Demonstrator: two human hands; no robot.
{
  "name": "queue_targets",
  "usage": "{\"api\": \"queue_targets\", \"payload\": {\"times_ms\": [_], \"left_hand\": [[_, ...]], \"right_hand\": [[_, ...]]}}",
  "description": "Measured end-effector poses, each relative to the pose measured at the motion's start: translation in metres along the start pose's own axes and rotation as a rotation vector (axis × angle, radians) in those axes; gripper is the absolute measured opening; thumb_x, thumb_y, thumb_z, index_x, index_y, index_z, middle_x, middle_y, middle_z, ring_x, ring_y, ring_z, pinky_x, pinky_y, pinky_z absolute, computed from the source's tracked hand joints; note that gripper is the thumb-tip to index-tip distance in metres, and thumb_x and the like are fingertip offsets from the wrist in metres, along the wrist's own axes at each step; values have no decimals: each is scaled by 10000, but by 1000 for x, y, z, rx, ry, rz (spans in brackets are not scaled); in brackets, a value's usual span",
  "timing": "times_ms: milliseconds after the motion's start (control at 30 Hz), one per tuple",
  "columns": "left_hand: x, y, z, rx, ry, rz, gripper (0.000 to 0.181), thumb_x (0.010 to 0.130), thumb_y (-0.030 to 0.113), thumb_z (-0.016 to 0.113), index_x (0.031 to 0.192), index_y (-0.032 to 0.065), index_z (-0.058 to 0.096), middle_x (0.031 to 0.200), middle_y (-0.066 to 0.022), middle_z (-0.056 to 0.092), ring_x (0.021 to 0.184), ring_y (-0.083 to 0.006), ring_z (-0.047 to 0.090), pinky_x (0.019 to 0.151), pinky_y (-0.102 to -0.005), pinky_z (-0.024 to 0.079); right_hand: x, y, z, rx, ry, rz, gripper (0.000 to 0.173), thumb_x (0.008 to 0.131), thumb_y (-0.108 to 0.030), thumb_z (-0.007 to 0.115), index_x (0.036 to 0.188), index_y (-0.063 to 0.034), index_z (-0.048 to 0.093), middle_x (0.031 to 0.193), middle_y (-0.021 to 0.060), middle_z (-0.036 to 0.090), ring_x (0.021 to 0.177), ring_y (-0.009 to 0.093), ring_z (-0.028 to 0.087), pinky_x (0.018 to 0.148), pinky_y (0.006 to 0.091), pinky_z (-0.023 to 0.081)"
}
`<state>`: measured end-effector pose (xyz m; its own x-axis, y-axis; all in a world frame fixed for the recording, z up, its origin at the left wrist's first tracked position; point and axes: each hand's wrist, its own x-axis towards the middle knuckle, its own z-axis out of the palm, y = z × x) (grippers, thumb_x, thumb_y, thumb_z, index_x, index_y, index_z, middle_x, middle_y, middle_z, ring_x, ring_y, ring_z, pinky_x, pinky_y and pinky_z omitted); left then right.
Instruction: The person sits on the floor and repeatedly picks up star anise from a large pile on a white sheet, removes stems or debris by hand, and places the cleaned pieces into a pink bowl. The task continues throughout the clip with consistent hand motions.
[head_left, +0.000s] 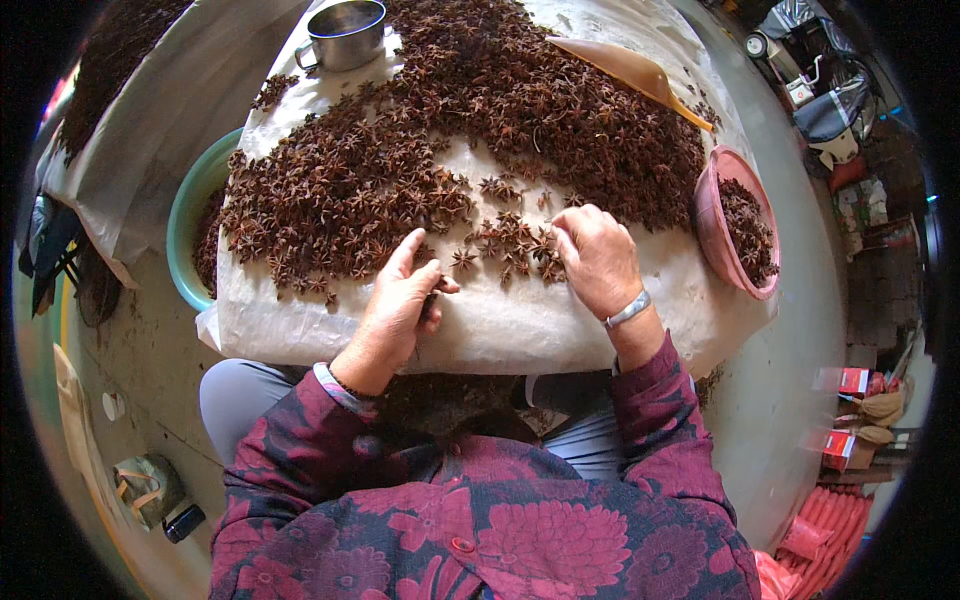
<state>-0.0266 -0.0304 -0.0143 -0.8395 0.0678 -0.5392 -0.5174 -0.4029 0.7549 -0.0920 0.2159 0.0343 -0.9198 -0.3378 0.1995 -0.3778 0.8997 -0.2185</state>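
Dried star anise (525, 105) lies heaped over a table covered with a pale sheet (480, 330). My left hand (405, 300) is just above the sheet near the front edge, with small dark pieces, seemingly star anise, held under its curled fingers. To its right, my right hand (600, 255) has its fingers bent down at the right side of a small loose group of star anise (517, 244). Its fingertips are partly hidden, and whether they grip a piece cannot be told. A silvery bracelet is round the right wrist.
A metal mug (346, 45) stands at the back left. On the heap's right side rests a yellowish plastic scoop (630, 69). A pink basin (712, 225) with star anise is at the right edge, and a green basin (180, 225) is beside the left edge.
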Motion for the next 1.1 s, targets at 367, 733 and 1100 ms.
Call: {"api": "queue_targets", "payload": {"times_ms": [367, 733, 1100], "left_hand": [[-23, 1, -17, -158, -171, -84, 211, 1007, 287, 566, 955, 90, 622, 913, -58, 701, 585, -79, 590, 467, -217, 455], [-21, -2, -12, -31, -250, -9, 187, 1016, 258, 577, 973, 85, 635, 983, -56, 726, 592, -47, 564, 497, -197, 454], [-19, -6, 3, 132, -136, 178, 241, 957, 266, 688, 1027, 38, 655, 814, -27, 671, 538, -25, 499, 442, -189, 405]], "right_hand": [[59, 14, 54, 87, -102, 155, 147, 857, -244, 675, 901, -105, 657, 936, 123, 658, 905, 322, 656, 801, 444, 530], [68, 17, 74, 19, -86, 73, 155, 856, -234, 696, 897, -91, 649, 909, 137, 674, 892, 333, 659, 802, 451, 529], [-21, -75, 27, 286, 85, -376, 176, 801, -60, 677, 949, -60, 582, 869, 123, 576, 811, 320, 590, 732, 410, 490]]}}
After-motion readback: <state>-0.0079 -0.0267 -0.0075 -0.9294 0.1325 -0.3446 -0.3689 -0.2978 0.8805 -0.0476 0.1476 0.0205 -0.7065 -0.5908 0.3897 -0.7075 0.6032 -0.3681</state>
